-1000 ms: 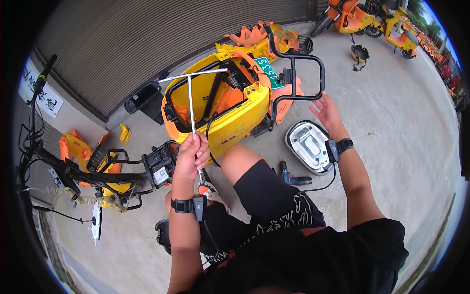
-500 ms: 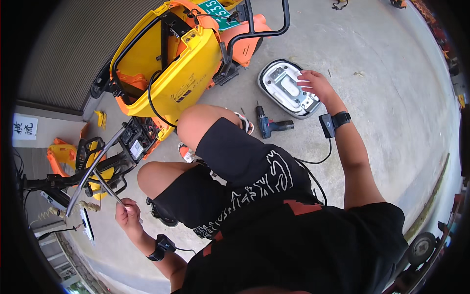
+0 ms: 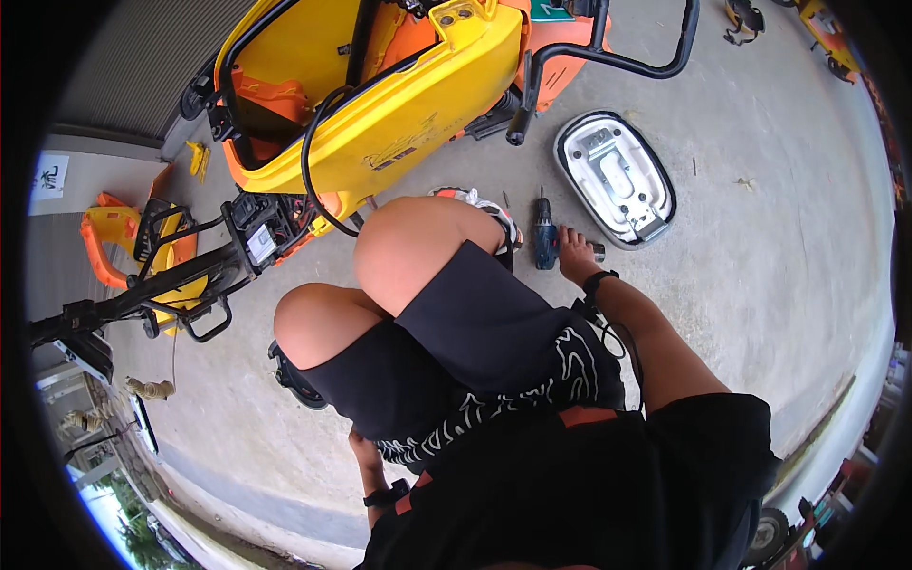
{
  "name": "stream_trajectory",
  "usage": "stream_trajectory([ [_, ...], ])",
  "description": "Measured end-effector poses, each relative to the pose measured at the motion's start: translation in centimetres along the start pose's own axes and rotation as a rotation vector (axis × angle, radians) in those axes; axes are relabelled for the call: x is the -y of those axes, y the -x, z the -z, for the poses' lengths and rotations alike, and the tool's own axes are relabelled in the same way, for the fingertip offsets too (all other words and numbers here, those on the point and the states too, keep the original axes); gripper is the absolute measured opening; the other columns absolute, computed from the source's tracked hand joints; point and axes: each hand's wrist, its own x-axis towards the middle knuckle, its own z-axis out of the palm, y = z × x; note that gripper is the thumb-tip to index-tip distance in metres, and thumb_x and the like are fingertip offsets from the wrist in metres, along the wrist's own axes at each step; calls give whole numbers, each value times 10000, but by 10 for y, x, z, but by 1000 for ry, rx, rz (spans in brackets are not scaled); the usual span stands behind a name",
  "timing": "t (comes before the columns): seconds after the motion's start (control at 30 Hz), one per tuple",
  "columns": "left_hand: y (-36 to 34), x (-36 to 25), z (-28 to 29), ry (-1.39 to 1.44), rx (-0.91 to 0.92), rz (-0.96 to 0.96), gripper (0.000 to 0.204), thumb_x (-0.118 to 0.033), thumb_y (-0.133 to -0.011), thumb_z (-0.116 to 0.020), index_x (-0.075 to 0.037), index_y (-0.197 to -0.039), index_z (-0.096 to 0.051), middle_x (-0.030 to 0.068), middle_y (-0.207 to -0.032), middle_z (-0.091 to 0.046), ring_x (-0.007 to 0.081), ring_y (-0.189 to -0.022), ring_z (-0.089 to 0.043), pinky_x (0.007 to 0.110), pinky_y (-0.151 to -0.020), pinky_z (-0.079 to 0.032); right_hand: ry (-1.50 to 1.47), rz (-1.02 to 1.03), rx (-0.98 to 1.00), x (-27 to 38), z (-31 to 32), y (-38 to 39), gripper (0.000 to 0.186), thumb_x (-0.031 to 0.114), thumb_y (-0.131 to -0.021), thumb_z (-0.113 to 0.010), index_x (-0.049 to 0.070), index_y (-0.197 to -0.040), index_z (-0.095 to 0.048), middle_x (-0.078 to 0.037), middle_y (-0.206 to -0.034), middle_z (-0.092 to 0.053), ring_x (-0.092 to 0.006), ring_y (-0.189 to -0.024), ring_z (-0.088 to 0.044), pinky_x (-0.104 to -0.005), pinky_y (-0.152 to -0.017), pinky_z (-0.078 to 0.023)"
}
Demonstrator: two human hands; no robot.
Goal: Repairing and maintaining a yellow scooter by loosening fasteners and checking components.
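A cordless drill (image 3: 544, 242) in dark blue and black lies on the concrete floor, bit pointing away from me. My right hand (image 3: 577, 255) is closed around its handle, between the body and the battery end. Just right of the drill a scooter seat (image 3: 617, 180) rests upside down, its white underside up and a dark rim round it. Low beside my thigh is my left hand (image 3: 366, 451), partly hidden by my shorts; its fingers cannot be made out, nor whether they hold anything.
The yellow and orange scooter body (image 3: 380, 142) lies ahead, with a black tube handle (image 3: 636, 66) sticking out right. A black frame (image 3: 142, 290) reaches left, near exposed electronics (image 3: 261, 228). A rope coil (image 3: 150, 388) hangs at far left. A strap (image 3: 744, 21) lies at the far right.
My right hand has moved from the seat down onto the drill. My left hand has dropped back beside my leg, and the metal rod it held no longer shows. The view has shifted.
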Motion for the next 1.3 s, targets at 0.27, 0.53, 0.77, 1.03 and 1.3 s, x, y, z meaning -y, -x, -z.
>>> stream_trajectory([
  [0.27,-13,26,-28,263,87,421,257,-289,-970,-566,-74,-834,-600,-8,-760,-613,98,-657,-549,266,-611,-458,113,-9,-53,4,-22,-18,631,167,-925,-486,69,-1492,-228,-111,-1253,-503,-263,-1126,-538,-435,-926,-378],
  [0.53,-66,51,-59,302,233,398,287,-330,-972,-553,-86,-828,-598,-27,-720,-596,93,-621,-538,266,-578,-442,-58,130,131,-13,-9,-34,1021,65,-645,-777,33,-1449,-148,-247,-1231,-499,-414,-1090,-575,-451,-929,-499],
  [0.77,-112,101,-76,453,186,377,314,-365,-974,-541,-97,-823,-596,-43,-685,-581,88,-590,-528,267,-549,-428,-687,327,258,-78,-15,-16,754,273,-863,-654,-18,-1420,-238,-251,-1322,-478,-387,-1177,-525,-436,-982,-441],
  [1.03,-167,162,-86,520,172,416,396,-454,-972,-510,-142,-729,-537,-63,-551,-396,81,-465,-344,267,-454,-274,-1018,77,195,-70,128,119,534,2,-764,-615,-49,-1270,-453,-117,-1045,-608,-179,-800,-634,-316,-726,-529],
  [1.3,-126,111,-91,602,289,473,355,-386,-974,-499,-71,-855,-612,20,-725,-596,127,-640,-563,283,-590,-469,-1442,103,-194,-19,289,225,365,74,-864,-612,29,-1214,-522,-93,-1048,-610,-173,-745,-605,-326,-670,-527],
])
